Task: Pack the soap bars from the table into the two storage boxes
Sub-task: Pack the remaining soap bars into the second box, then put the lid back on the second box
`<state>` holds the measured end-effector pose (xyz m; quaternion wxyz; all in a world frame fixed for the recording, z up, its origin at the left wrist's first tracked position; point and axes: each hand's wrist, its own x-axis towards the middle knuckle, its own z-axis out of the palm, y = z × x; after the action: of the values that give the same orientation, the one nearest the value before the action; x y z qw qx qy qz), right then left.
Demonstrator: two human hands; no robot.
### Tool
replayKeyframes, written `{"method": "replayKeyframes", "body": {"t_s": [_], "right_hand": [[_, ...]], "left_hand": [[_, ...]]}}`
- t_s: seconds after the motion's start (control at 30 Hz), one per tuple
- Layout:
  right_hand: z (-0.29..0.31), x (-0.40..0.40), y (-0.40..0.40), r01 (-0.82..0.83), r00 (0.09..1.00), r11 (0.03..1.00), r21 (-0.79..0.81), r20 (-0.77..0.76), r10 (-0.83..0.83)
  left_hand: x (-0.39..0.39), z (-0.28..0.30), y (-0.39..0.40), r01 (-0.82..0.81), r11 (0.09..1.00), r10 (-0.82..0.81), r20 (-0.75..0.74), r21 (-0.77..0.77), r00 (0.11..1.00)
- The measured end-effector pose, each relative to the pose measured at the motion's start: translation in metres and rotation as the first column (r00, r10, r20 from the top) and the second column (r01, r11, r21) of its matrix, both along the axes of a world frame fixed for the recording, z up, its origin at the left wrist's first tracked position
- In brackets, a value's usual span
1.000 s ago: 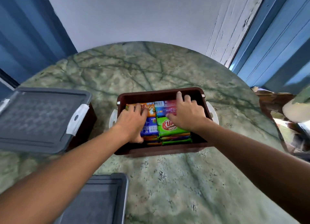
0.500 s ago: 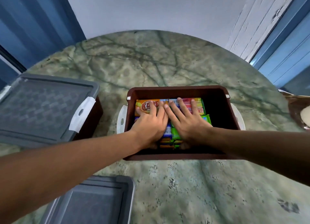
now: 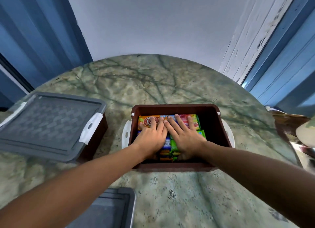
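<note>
Left hand: the left hand (image 3: 152, 137) is lying flat, fingers straight and close together, pressing the soap stack
Right hand: the right hand (image 3: 185, 135) is spreading flat beside it, forefingers touching
Soap bars: the bright wrapped soap bars (image 3: 167, 143) are sitting stacked inside the open dark-brown plastic storage box (image 3: 172, 166), toward its 9 o'clock side
Pressing well: I judge even downward pressure from both palms is levelling the stack below the rim
Open room: a dark gap is showing in the box at 3 o'clock
Second box: the grey-lidded storage box (image 3: 49, 125) is standing shut at 9 o'clock
Loose lid: the grey plastic lid (image 3: 109, 210) is waiting at 7 o'clock
Table: the round green marble table (image 3: 170, 84) is lying bare at 12 o'clock
</note>
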<state>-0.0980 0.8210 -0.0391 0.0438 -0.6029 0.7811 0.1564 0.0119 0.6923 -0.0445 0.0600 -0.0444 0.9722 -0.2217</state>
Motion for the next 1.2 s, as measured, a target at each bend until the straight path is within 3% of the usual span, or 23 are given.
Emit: {"method": "replayKeyframes", "body": {"t_s": [0.13,0.23,0.3,0.43,0.53,0.6,0.7,0.8,0.9,0.97,1.03,1.13,1.2], "right_hand": [[0.019,0.008,-0.004,0.065,0.997,0.987,0.147,-0.058,-0.057],[0.051,0.028,-0.010,0.152,0.988,0.947,0.284,-0.022,-0.152],[0.064,0.039,-0.018,0.164,0.984,0.955,0.246,0.023,-0.175],[0.091,0.077,-0.026,0.054,0.991,0.990,-0.129,0.125,-0.038],[0.100,0.104,-0.044,-0.067,0.982,0.944,-0.324,0.148,0.120],[0.098,0.131,-0.064,-0.183,0.956,0.907,-0.378,0.146,0.254],[0.088,0.182,-0.094,-0.344,0.876,0.858,-0.382,0.199,0.440],[0.059,0.214,-0.115,-0.438,0.832,0.865,-0.245,0.253,0.493],[0.020,0.235,-0.125,-0.409,0.875,0.912,-0.031,0.271,0.402],[0.004,0.237,-0.125,-0.311,0.919,0.950,0.024,0.264,0.294],[-0.010,0.240,-0.122,-0.255,0.931,0.966,0.052,0.284,0.230],[-0.025,0.245,-0.118,-0.190,0.929,0.981,0.030,0.328,0.170],[-0.032,0.252,-0.114,-0.130,0.941,0.991,0.017,0.318,0.117]], "left_hand": [[-0.003,0.020,-0.001,-0.121,0.963,0.084,0.158,0.242,0.984],[0.001,0.039,-0.002,-0.232,0.844,0.146,0.210,0.483,0.967],[0.015,0.042,-0.007,-0.153,0.747,0.136,0.078,0.647,0.988],[0.098,0.069,-0.009,0.078,0.538,0.292,-0.272,0.839,0.917],[0.172,0.091,-0.009,0.083,0.481,0.549,-0.373,0.873,0.748],[0.227,0.089,-0.009,-0.033,0.367,0.754,-0.276,0.930,0.596],[0.319,0.070,0.001,-0.245,0.127,0.942,-0.040,0.961,0.334],[0.386,0.044,0.032,-0.340,-0.143,0.983,0.173,0.930,0.058],[0.420,0.019,0.079,-0.366,-0.337,0.937,0.271,0.868,-0.220],[0.424,0.006,0.103,-0.224,-0.450,0.874,0.376,0.864,-0.308],[0.423,-0.003,0.129,0.054,-0.594,0.742,0.573,0.802,-0.348],[0.417,-0.013,0.146,0.350,-0.577,0.653,0.674,0.738,-0.345],[0.409,-0.016,0.148,0.432,-0.533,0.642,0.680,0.727,-0.354]]}}
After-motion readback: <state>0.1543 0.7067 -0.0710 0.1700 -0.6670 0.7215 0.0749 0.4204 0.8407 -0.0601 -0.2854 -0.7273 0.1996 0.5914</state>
